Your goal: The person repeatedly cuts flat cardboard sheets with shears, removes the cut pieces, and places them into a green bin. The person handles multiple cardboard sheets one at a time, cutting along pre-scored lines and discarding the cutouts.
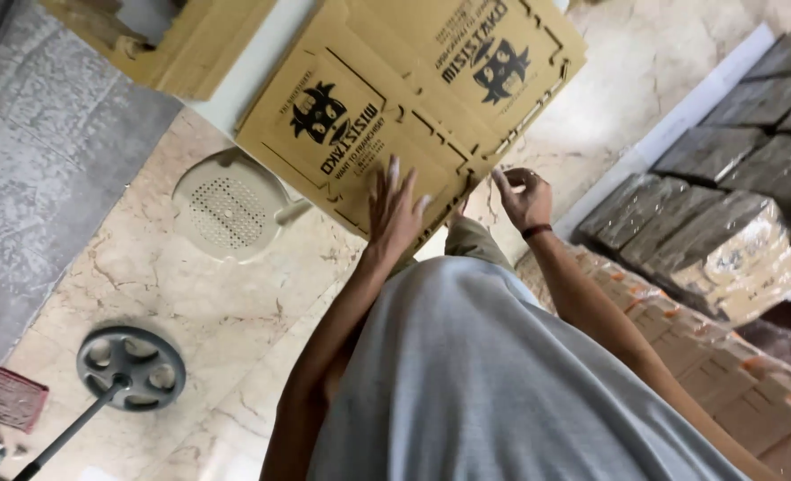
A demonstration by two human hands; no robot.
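Cardboard box blanks (386, 116), flat, brown and die-cut with a dark cartoon print, lie in a loose stack in front of me, overlapping each other at slightly different angles. Everything else I place from this stack.

My left hand (395, 209) lies flat on the near part of the top blank, fingers (393, 174) spread and straight, pressing on the card rather than grasping it. My right hand (524, 198) is at the near right corner of the stack, just beside the notched edge; its fingers are curled with the thumb and forefinger drawn together at the card's edge, though I cannot tell whether they truly pinch it. A dark band (536, 232) sits on that wrist.

Under the far left side of the stack a white worktop edge (248, 76) shows, with more brown card (177, 44) lying beyond it. Below the stack's left side, on the marble floor (190, 294), stands a round cream stool (229, 205) with a perforated seat. Further from the stack on that side is a grey round base (131, 367) with holes and a pole running off it.

To the right of the stack, wrapped bundles of brown packs (725, 249) are piled along the wall, with darker bundles (770, 107) beyond them. My grey shirt (484, 383) fills the view nearest me.
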